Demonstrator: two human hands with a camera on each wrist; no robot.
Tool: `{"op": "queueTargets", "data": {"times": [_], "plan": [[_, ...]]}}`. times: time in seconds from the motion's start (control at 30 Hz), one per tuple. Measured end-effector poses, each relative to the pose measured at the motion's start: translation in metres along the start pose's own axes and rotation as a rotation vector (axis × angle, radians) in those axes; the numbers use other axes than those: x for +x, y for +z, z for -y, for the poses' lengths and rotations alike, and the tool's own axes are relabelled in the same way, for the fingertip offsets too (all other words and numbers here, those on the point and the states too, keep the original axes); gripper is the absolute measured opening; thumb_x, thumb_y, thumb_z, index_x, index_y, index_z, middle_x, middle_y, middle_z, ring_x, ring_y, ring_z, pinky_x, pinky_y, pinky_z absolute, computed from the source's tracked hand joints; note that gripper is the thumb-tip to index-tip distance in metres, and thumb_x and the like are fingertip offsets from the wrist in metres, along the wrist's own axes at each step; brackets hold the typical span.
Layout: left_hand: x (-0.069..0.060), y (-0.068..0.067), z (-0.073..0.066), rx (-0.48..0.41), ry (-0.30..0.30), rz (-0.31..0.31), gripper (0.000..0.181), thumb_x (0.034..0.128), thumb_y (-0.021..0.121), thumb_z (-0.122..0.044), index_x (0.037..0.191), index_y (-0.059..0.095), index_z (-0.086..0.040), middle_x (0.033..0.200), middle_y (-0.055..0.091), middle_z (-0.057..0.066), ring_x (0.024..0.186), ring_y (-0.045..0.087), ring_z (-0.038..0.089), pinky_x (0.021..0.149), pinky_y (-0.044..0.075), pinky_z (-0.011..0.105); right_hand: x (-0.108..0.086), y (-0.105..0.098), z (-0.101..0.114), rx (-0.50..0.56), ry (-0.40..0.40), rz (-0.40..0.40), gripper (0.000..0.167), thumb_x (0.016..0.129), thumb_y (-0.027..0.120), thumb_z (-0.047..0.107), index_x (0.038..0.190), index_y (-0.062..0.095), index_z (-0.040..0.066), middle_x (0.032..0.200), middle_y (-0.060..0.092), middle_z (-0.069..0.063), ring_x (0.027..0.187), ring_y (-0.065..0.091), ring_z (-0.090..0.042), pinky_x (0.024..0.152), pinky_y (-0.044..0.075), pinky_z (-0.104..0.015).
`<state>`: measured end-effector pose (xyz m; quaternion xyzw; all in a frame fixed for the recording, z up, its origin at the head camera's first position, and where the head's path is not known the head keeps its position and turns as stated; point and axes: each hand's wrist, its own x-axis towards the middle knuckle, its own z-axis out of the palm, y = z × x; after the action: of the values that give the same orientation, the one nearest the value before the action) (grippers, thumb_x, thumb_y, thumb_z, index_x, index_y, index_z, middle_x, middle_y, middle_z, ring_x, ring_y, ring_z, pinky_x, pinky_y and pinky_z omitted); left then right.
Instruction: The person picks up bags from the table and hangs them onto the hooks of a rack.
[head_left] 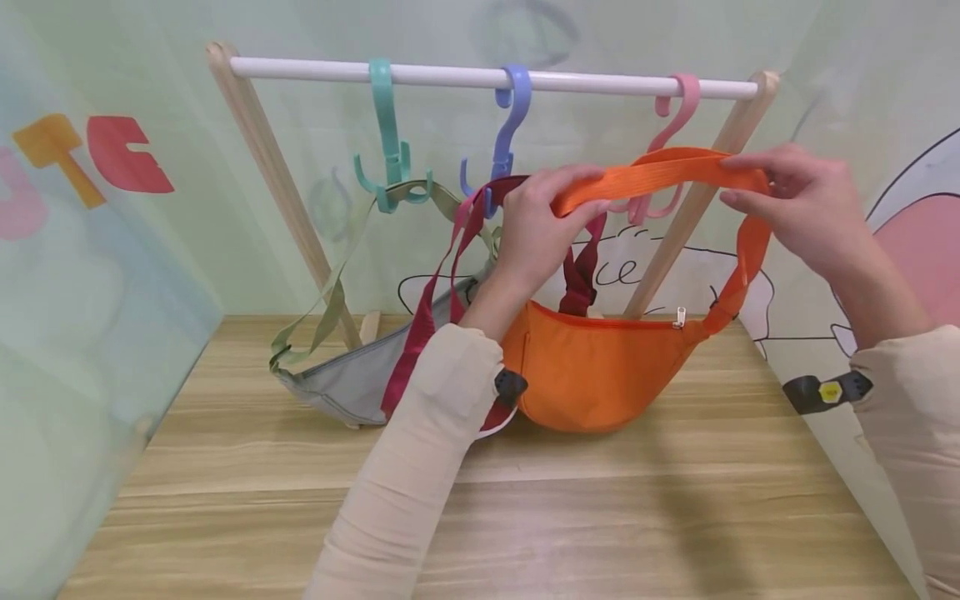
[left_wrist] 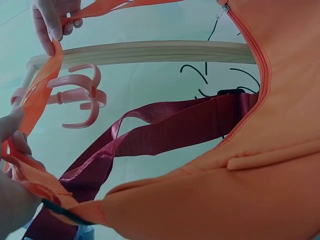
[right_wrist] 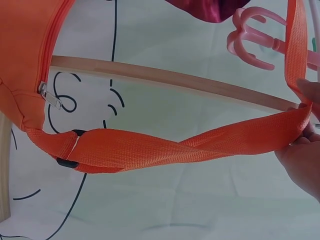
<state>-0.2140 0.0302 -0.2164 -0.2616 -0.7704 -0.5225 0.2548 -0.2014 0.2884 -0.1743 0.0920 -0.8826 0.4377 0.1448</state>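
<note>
An orange waist bag (head_left: 600, 375) hangs by its strap (head_left: 652, 177) between my two hands, its zip pull near the right end. My left hand (head_left: 536, 217) pinches the strap's left part between thumb and fingers. At the strap's right bend, my right hand (head_left: 806, 196) pinches it too, as the right wrist view also shows. Just behind the stretched strap is a pink hook (left_wrist: 82, 95), partly covered by it in the head view. The bag's lower edge is close to the table; whether it touches cannot be told.
A wooden rack with a white rail (head_left: 315, 69) stands on the wooden table (head_left: 525, 517). A grey bag (head_left: 345, 383) hangs from a green hook (head_left: 386, 125). A dark red strap (head_left: 420, 358) hangs from a blue hook (head_left: 513, 117), its bag mostly hidden behind the orange one.
</note>
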Motion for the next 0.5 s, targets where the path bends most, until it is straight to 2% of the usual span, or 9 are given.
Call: {"op": "queueTargets", "data": {"times": [0.3,0.5], "plan": [[0.0008,0.0002,-0.0013,0.012,-0.003,0.002,0.034,0.0821,0.068,-0.018,0.114,0.064,-0.006,0.105,0.061,0.009,0.093,0.054,0.016,0.071,0.045,0.015,0.0002,0.0037,0.0009,-0.051,-0.009,0.004,0.039,0.084,0.066,0.016,0.123,0.06,0.017,0.099,0.052,0.007,0.082,0.052,-0.008,0.065,0.04,-0.011],[0.0015,0.0005,-0.0009,0.015,-0.002,-0.002,0.034,0.0823,0.068,-0.017,0.114,0.064,-0.006,0.106,0.06,0.009,0.094,0.053,0.016,0.072,0.045,0.015,0.0014,0.005,0.0017,-0.08,0.011,0.036,0.043,0.085,0.065,0.019,0.127,0.056,0.016,0.101,0.05,0.005,0.085,0.053,-0.009,0.067,0.04,-0.011]]}}
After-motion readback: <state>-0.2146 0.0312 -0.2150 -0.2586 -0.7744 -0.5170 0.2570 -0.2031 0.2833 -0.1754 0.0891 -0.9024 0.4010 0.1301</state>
